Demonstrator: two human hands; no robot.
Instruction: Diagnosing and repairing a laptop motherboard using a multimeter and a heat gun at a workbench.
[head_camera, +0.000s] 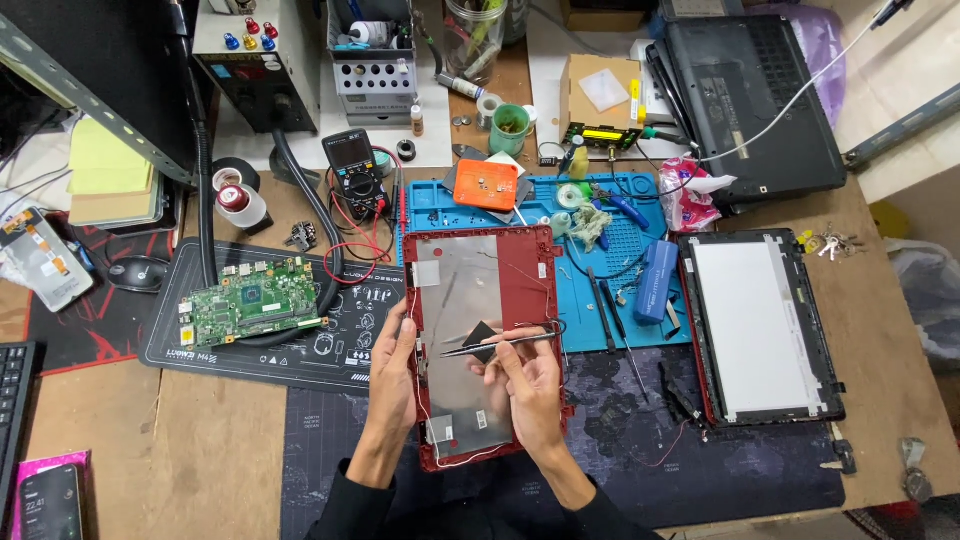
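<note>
Tweezers (497, 345) in right hand (527, 390); left hand (392, 372) apparently steadies red lid (525, 280)

L hand (392, 375) flat, fingers extended; R hand (525, 385) pinching, fingers curled.

Right hand (525, 385) holding tweezers (497, 345), left hand (392, 375) steadying red laptop lid (530, 270)

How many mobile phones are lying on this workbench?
2. One phone with a lit screen lies at the bottom left corner; another phone lies at the left edge, above the mouse. Clutter may hide more.
</note>
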